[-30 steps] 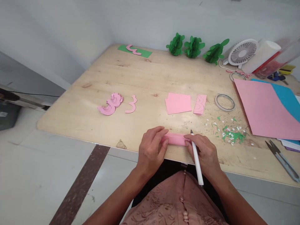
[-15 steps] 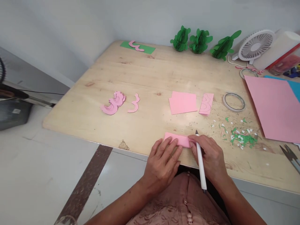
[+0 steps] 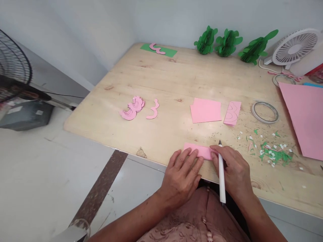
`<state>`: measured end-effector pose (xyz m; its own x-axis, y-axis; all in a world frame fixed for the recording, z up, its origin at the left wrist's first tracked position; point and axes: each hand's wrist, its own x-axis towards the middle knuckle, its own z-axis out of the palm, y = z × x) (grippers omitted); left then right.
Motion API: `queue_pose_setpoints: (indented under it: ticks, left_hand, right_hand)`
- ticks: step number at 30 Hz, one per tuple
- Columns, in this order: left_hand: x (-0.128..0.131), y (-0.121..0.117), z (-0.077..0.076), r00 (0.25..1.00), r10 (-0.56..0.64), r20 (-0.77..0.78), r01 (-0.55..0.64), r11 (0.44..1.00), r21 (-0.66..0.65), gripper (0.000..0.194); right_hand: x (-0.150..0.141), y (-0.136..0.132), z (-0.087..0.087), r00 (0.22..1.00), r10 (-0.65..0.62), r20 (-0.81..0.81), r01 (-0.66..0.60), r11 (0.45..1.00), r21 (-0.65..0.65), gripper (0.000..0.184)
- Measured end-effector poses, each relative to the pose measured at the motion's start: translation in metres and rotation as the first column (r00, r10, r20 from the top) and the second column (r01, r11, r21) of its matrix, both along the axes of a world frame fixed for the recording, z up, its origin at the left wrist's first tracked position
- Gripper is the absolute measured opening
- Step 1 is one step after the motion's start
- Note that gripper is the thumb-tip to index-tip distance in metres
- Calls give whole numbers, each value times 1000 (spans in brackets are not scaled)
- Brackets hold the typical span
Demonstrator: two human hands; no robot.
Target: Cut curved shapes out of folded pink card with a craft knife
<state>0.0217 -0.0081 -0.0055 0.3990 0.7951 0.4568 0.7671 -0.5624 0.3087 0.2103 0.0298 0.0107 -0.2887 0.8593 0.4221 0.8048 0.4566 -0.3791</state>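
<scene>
A narrow pink paper strip (image 3: 198, 148), apparently folded, lies at the table's near edge. My left hand (image 3: 182, 173) rests flat on it with the fingers stretched out, covering its lower left part. At the strip's right end, thumb and forefinger of my right hand (image 3: 233, 168) pinch the paper. That same hand also holds a white pen (image 3: 221, 179), its dark tip pointing away from me. Beyond the strip are stacked pink paper pieces (image 3: 206, 110) and a folded pink piece with drawn curves (image 3: 232, 113).
Wavy pink cutouts (image 3: 132, 111) lie to the left, with a single cutout (image 3: 155, 110) beside them. Rolls of tape (image 3: 277, 116), green scraps (image 3: 275, 156) and large pink sheets (image 3: 305, 121) are on the right. Green paper trees (image 3: 206, 40) and a white fan (image 3: 294, 48) stand behind.
The camera view has turned slightly left, so everything on the table appears shifted right. Both hands keep their hold on the pink strip, with the pen still in my right hand.
</scene>
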Motion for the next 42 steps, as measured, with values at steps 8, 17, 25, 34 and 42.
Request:
queue_pose_setpoints:
  ticks: [8, 17, 25, 34, 42]
  left_hand:
    - [0, 0, 1, 1000, 5, -7, -5, 1000, -18, 38]
    - [1, -1, 2, 1000, 14, -21, -14, 1000, -25, 40]
    - [1, -1, 3, 999, 16, -30, -17, 1000, -26, 39]
    - [1, -1, 2, 1000, 14, -20, -14, 1000, -23, 39]
    - [2, -1, 4, 999, 17, -50, -19, 999, -29, 40]
  right_hand:
    - [-3, 2, 2, 1000, -17, 18, 16, 1000, 9, 18]
    - [-4, 3, 1, 998, -30, 59, 29, 999, 25, 17]
    - [-4, 4, -1, 997, -35, 70, 33, 999, 19, 19]
    - [-6, 2, -1, 997, -41, 67, 41, 999, -9, 19]
    - [-7, 2, -1, 996, -53, 74, 54, 999, -10, 20]
